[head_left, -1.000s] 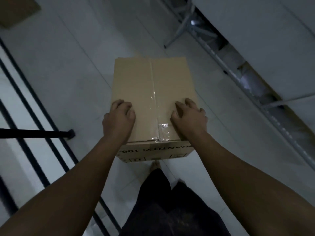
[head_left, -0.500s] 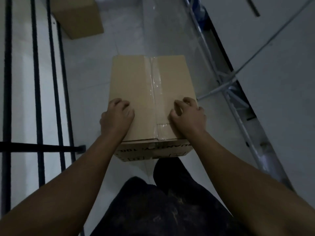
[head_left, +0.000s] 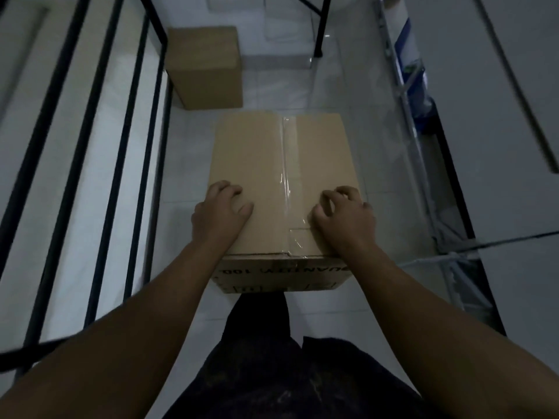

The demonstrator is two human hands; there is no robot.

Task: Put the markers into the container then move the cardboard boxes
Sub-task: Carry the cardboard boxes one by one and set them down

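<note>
A taped cardboard box (head_left: 281, 164) with upside-down print on its near side fills the middle of the view, just ahead of my dark trousers. My left hand (head_left: 222, 208) grips its top near the left edge with fingers curled. At the right edge my right hand (head_left: 344, 214) holds the top the same way, fingers bent. How the underside of the box is supported is hidden. A second, smaller cardboard box (head_left: 205, 68) stands on the white floor farther ahead, to the left. No markers or container are in view.
A black metal railing (head_left: 99, 146) runs along the left. A grey metal rack frame (head_left: 420, 164) with blue items lines the right side. Black table legs (head_left: 320, 25) stand on the floor ahead. White tiled floor lies between.
The view has turned and moved forward with the box in both hands. The second box on the floor has come nearer, and the railing now fills the left.
</note>
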